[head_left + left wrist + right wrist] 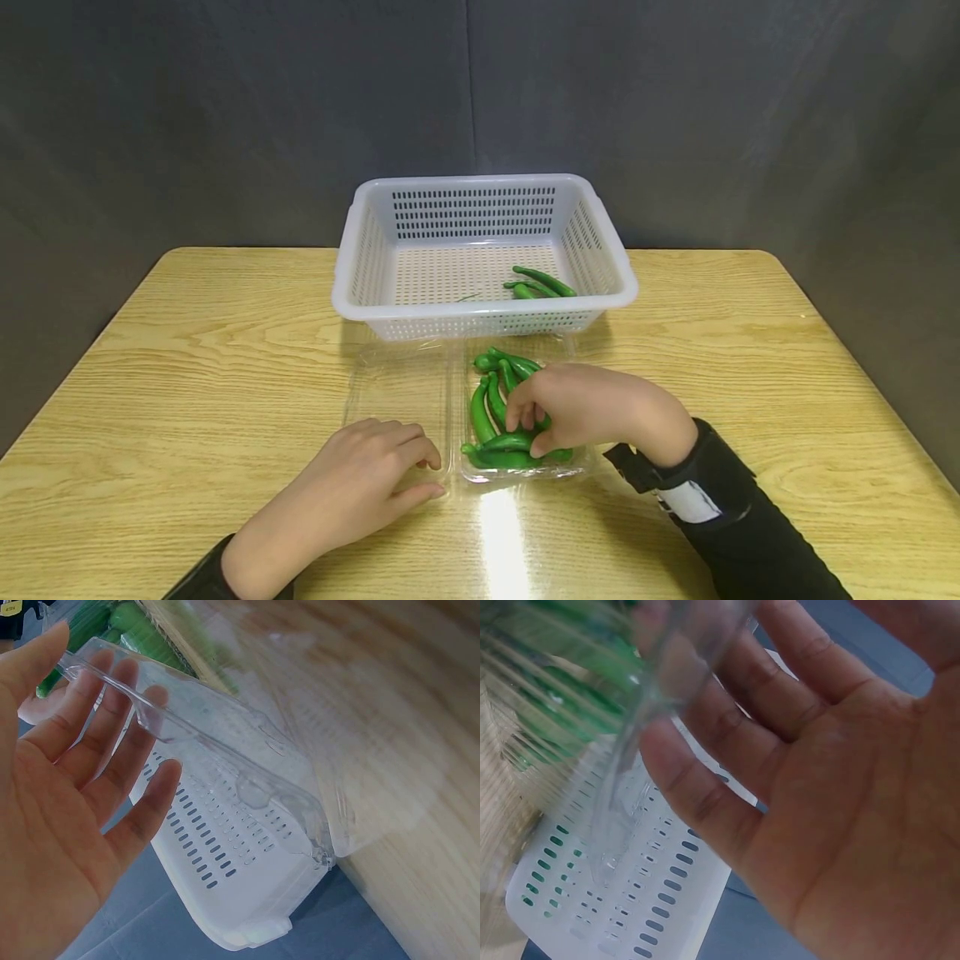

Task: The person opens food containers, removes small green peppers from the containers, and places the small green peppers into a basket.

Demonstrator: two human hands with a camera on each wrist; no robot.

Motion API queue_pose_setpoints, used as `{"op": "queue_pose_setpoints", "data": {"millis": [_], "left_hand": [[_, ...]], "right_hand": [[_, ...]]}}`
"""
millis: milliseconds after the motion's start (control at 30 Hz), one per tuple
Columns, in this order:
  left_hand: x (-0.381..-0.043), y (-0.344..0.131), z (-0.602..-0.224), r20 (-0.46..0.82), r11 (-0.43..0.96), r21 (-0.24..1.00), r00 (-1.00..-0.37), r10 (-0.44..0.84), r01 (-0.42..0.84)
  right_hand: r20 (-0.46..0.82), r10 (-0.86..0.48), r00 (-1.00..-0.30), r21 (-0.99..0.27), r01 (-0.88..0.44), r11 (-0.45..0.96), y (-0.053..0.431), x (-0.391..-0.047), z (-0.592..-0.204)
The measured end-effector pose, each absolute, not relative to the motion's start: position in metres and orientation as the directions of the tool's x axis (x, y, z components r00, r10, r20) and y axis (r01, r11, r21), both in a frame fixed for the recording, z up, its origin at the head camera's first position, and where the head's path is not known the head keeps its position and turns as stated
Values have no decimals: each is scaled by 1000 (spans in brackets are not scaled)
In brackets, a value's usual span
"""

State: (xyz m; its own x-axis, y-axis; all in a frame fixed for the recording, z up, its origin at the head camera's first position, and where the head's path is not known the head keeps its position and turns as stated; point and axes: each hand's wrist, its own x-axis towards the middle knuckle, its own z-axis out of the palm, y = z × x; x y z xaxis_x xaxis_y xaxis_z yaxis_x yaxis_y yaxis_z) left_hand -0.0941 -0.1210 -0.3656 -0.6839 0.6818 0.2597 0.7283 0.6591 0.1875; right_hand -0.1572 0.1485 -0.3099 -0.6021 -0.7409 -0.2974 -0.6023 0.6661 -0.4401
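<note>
Left hand (363, 477) held at lid (401, 383), fingers loosely bent | right hand (581, 408) held over peppers (481, 412) in tray (480, 477), grip cannot be told | hands set apart | basket (480, 311) seen behind

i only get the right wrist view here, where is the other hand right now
Observer: In the head view the left hand is over the near edge of the left half of the clear container.
Operator: anything lying in that half
Observer: No, nothing shows in it in the head view, though the hand hides part of its near end; the container's green peppers all lie in the right half.
</note>
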Motion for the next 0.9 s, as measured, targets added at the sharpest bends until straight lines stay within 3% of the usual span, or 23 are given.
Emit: {"op": "queue_pose_setpoints", "data": {"millis": [900], "left_hand": [[-94,-121,-366,255,657,196,-685,683,728]], "right_hand": [[-326,-733,-596,-471,-570,673,147,-159,-316]]}}
